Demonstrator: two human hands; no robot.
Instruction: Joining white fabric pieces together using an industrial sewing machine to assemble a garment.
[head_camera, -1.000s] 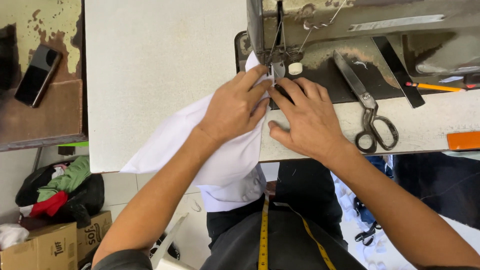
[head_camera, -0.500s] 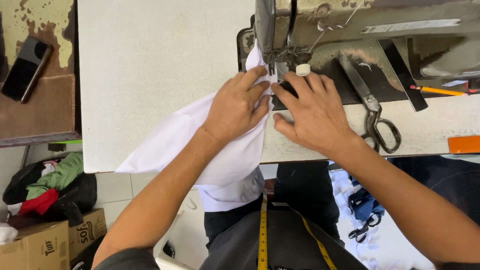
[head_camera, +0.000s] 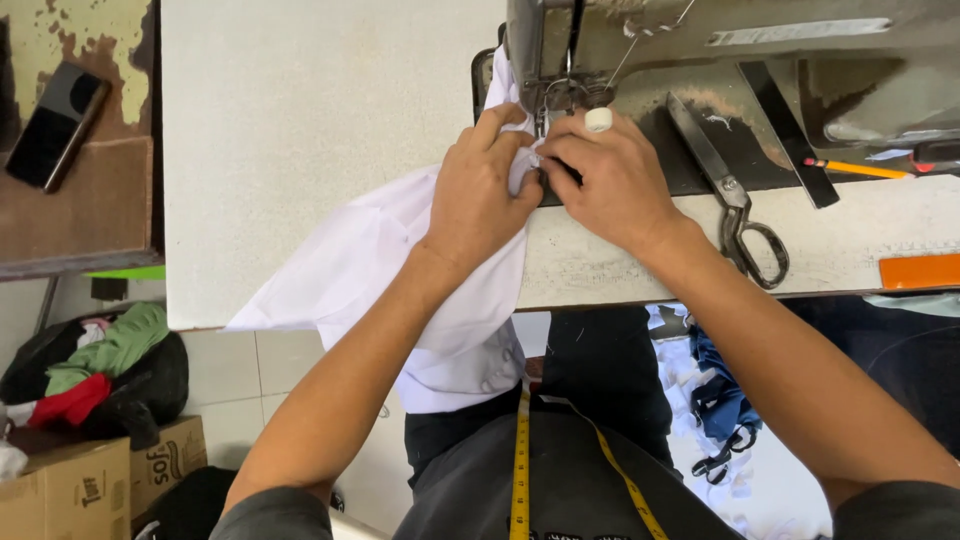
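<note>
Under the needle, white cloth (head_camera: 400, 260), seemingly bunched

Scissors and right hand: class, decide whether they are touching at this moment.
Apart. The head view shows the scissors lying on the sewing table, with bare surface between their handles and the right hand, which presses white fabric at the needle.

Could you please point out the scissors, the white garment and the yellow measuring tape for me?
scissors (head_camera: 738, 208): head view, on the pivot where blades meet handles.
white garment (head_camera: 345, 265): head view, on the flat cloth spread left of the hands.
yellow measuring tape (head_camera: 520, 470): head view, on the strip hanging down the person's front.
</note>
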